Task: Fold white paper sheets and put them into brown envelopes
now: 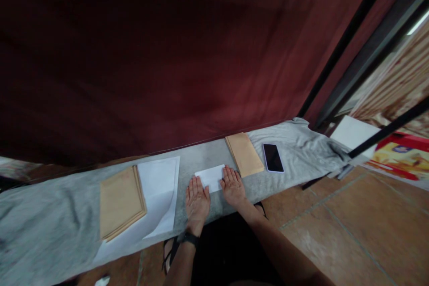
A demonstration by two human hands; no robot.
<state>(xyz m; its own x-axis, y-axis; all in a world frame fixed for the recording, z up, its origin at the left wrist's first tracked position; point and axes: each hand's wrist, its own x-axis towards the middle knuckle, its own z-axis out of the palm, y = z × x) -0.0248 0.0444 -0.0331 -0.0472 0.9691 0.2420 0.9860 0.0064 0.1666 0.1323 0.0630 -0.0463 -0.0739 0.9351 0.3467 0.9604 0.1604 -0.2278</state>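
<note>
Two hands palm-down: your left hand point(197, 201) and right hand point(233, 189) on opposite ends of small white rectangular paper point(212, 177), fingers point(195, 186) straight, thumbs spread. Paper on grey cloth-covered counter point(209, 155), between tan paper stack point(121, 201) over large white sheets point(160, 178), your left, and second tan paper stack point(247, 155) beside lilac-edged black phone point(274, 158), right.

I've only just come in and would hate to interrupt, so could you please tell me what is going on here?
A person is pressing a small white paper on a grey cloth, left hand and right hand at opposite ends. To the left, a brown paper stack partly covers larger white sheets; to the right lie another brown stack and a phone.
</note>
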